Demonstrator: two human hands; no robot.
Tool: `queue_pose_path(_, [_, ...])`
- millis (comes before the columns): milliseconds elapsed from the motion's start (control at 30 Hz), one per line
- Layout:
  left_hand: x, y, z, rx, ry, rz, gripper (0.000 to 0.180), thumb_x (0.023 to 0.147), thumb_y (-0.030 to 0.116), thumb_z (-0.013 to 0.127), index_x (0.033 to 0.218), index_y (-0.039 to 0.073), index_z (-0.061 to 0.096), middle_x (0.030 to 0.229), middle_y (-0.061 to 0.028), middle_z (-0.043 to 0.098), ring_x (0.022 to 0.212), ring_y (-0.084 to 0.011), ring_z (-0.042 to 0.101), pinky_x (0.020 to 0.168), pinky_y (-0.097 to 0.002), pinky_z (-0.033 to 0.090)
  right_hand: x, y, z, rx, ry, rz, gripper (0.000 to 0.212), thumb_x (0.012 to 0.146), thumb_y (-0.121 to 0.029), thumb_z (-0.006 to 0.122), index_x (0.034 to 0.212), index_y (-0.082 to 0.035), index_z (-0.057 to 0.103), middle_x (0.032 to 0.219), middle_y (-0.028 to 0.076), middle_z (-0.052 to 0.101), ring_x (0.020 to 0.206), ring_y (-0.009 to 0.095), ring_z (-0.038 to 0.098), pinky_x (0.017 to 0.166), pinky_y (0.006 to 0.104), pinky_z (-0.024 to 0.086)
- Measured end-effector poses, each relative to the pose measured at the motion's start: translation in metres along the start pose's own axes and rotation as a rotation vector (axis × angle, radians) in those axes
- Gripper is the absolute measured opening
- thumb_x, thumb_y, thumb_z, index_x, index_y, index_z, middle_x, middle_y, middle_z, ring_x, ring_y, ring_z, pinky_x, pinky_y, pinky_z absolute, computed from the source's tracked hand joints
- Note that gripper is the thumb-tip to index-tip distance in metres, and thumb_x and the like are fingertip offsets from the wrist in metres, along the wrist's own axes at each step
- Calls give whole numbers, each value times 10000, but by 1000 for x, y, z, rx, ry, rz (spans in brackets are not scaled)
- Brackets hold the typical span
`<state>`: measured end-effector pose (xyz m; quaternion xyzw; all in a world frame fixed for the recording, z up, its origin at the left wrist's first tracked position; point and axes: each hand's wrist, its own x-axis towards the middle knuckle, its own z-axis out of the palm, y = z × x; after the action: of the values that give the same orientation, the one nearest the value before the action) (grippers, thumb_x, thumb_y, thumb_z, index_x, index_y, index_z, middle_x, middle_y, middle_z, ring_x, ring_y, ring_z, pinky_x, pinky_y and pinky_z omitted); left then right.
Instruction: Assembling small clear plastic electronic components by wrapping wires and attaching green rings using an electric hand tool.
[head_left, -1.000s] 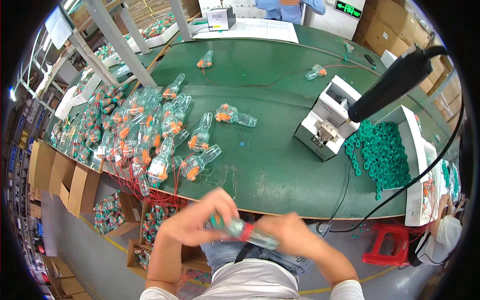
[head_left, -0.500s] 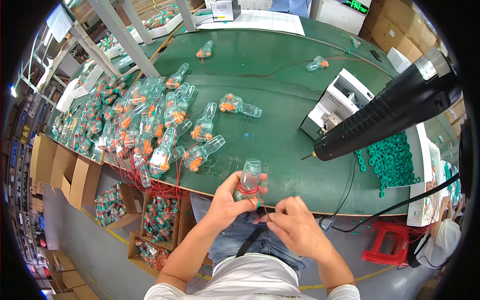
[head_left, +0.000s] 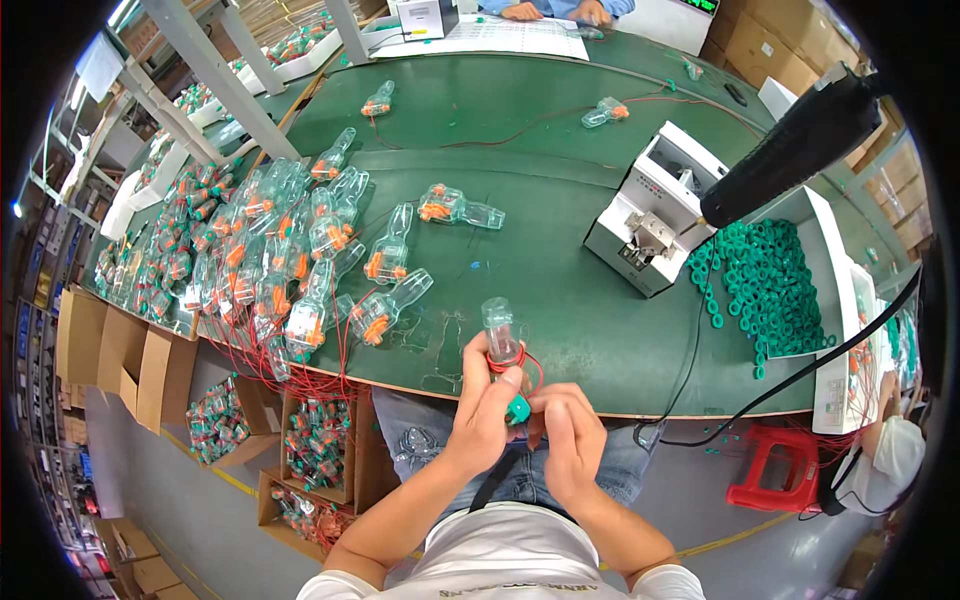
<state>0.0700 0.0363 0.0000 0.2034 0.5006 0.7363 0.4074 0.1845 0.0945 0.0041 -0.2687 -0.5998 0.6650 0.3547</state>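
Remotely, I see left hand (head_left: pixel 482 424) clamped on bottle (head_left: pixel 502 345).
Clear end (head_left: pixel 496 313) points away from the body; cap (head_left: pixel 517 410) beside right hand (head_left: pixel 573 440), hold unclear.

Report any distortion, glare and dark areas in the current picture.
Head view: the green worktable curves along its near edge, and black fills the corners; head view: a lamp glares at far left, and clear bottle-shaped housings catch glints.

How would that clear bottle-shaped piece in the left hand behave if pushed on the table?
The clear piece is likely light, as it looks hollow and see-through. Its rounded sides suggest it might roll, though the red wire, probably floppy given its loose loop, could drag.
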Motion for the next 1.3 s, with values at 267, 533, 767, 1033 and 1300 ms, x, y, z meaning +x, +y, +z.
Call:
queue_pose_path(267, [-21,14,-17,258,-81,-23,439,1003,218,587,1319,5,371,1147,-89,486,1067,-149,487,966,-314,419,16,-45,-19,-1070,-547,-587,295,764,-251,798,862,-67,590,807,35,604,677,238,592,551,365,457])
queue_pose_path(533, [-111,14,-117,77,-318,-522,428,1000,326,599,1295,21,544,1077,-58,632,924,-151,616,795,-323,519,10,5,-13,-532,-654,152,190,938,-181,605,900,-4,664,672,24,611,550,92,515,521,267,417])
queue_pose_path(767, [-195,-71,-310,-94,929,-713,426,918,416,630,1176,77,626,1038,-94,689,833,-239,662,762,-420,584,39,1,-35,-356,-341,351,169,965,-149,584,971,-13,684,676,-14,575,544,37,461,494,203,344])
queue_pose_path(1033, [-189,-5,-486,885,1720,-7,517,982,359,599,1269,-70,553,1199,-220,606,1064,-290,598,923,-436,488,57,22,-47,-244,-318,433,139,956,-120,610,940,1,676,675,-4,590,555,38,493,500,214,381])
queue_pose_path(1300, [242,144,-117,1232,0,838,121,873,98,667,963,23,637,954,-117,651,902,-307,649,806,-385,531,42,44,-56,-682,-276,-492,103,723,-23,722,810,-77,714,647,26,624,475,143,558,461,263,427])
